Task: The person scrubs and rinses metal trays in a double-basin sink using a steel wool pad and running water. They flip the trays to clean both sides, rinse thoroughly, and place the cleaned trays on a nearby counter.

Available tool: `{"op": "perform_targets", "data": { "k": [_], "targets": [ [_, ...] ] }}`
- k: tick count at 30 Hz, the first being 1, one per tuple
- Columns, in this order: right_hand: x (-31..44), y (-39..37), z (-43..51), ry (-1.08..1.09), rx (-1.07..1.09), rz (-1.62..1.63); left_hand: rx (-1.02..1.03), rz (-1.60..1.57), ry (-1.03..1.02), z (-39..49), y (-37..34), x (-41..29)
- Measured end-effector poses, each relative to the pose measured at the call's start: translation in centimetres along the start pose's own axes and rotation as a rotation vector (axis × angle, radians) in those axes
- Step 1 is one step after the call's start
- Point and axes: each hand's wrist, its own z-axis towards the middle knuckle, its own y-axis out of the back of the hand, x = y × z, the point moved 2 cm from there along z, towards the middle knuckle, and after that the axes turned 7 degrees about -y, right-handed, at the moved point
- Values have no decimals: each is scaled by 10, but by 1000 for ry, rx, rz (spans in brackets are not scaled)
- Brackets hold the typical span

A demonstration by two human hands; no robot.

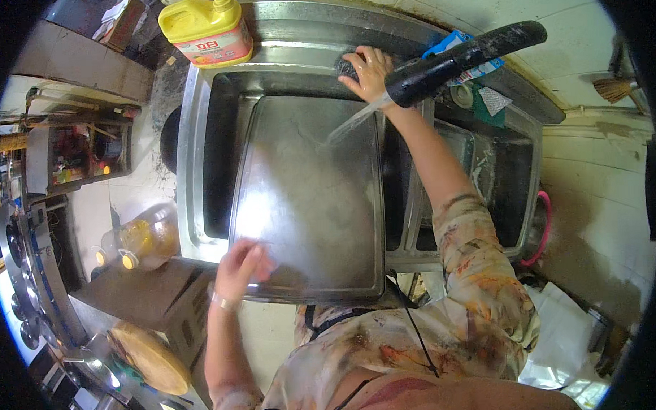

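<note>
A metal baking tray (317, 200) lies tilted across the left basin of a stainless-steel sink (188, 150), its near end reaching past the front rim. Water runs from a black tap spout (464, 64) onto the tray's far part. At the sink's back ledge, my right hand (369, 70) is on a dark metal scouring pad (345, 67), which shows between thumb and fingers; whether it is gripped is unclear. My left hand (247, 264), motion-blurred, hovers by the tray's near-left corner, fingers loosely curled and nothing visible in them.
A yellow detergent jug (208, 33) stands at the back-left corner. Behind the spout are a blue packet (455, 40) and a green scouring cloth (484, 110). Oil bottles (147, 238), a cardboard box (141, 293) and a round wooden board (149, 357) lie left. A pink rim (547, 219) shows right.
</note>
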Motion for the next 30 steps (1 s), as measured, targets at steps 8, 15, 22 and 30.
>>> {"op": "perform_targets", "data": {
  "k": [8,15,22,30],
  "targets": [
    [7,-4,-30,-200,-278,390,122,-307,6,189,-100,9],
    [99,-18,-34,-1019,48,3000,56,-1272,-387,250,-184,-21],
    [80,8,-40,-552,75,1180,387,-1111,-148,300,-200,-4],
    [53,-8,-230,-875,446,566,-25,1208,-268,279,-23,33]
  ]
}}
